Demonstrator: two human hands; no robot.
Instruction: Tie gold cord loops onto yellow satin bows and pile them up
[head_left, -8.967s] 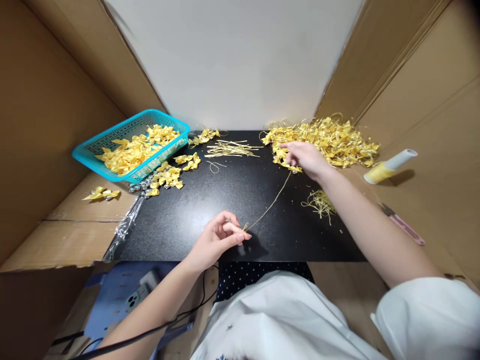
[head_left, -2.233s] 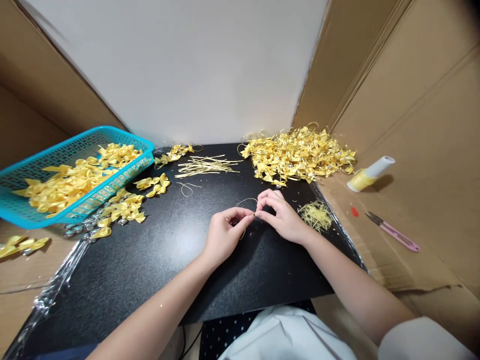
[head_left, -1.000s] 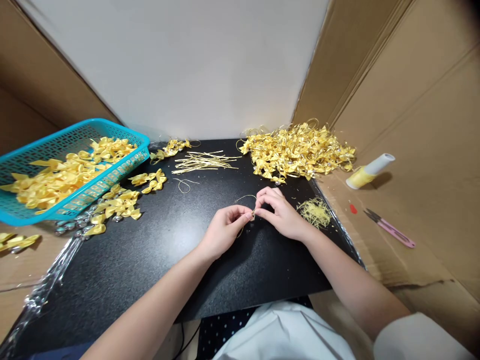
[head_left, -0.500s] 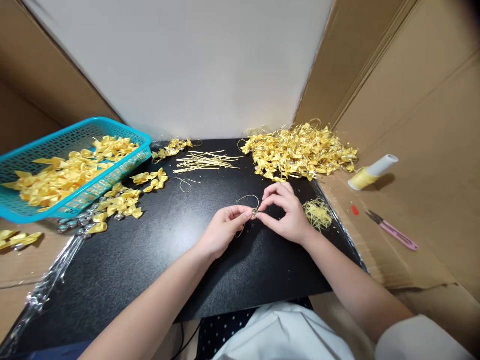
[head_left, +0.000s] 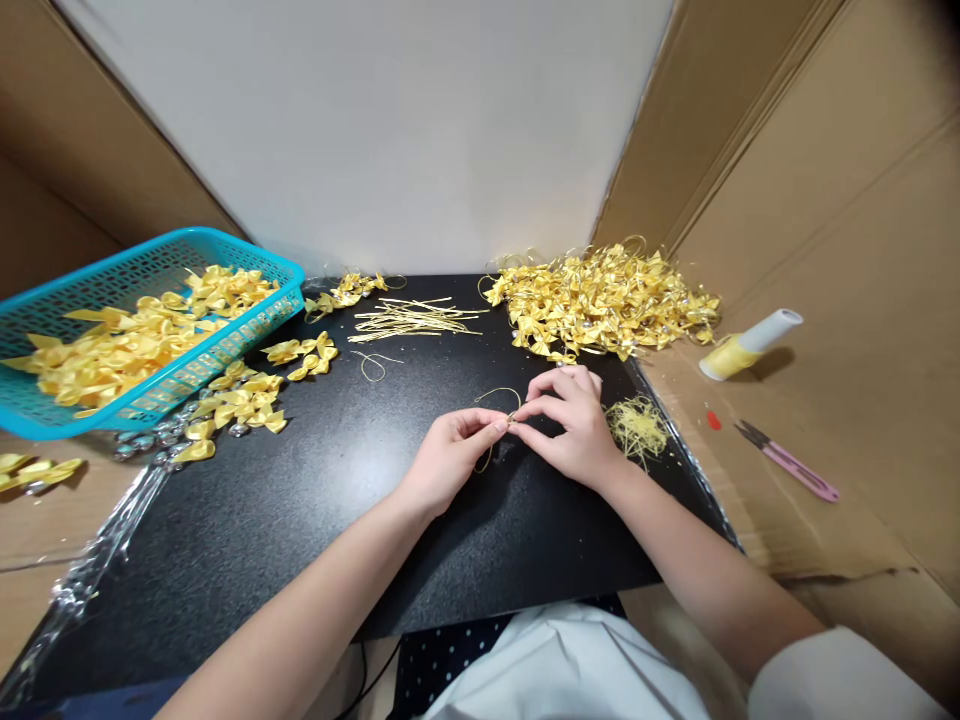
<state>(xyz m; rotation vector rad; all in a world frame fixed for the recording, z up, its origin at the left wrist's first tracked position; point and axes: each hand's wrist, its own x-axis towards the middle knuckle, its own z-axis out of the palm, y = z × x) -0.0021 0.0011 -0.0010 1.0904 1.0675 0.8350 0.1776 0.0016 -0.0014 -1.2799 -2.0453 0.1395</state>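
Observation:
Over the middle of the black table, my left hand (head_left: 454, 450) pinches a thin gold cord (head_left: 516, 396) between thumb and fingers. The cord arcs above the fingertips and a loose end hangs below them. My right hand (head_left: 570, 425) meets the left at the same spot, its thumb and index finger closed on the cord, other fingers curled. Whatever knot sits between the fingertips is too small and covered to make out. Farther off lie a bundle of cut gold cords (head_left: 416, 320) and one single looped cord (head_left: 373, 368).
A turquoise basket (head_left: 217, 352) of yellow ribbon bows stands left, with loose bows (head_left: 247, 402) and small silver bells beside it. Back right is a heap of corded bows (head_left: 607, 305). Cord scraps (head_left: 637, 428), pink snips (head_left: 795, 468) and a white tube (head_left: 772, 328) lie right.
My right fingertips have shifted slightly and closed in on the cord against my left ones. The small shiny spot between the fingers is now more covered. Other things stay put.

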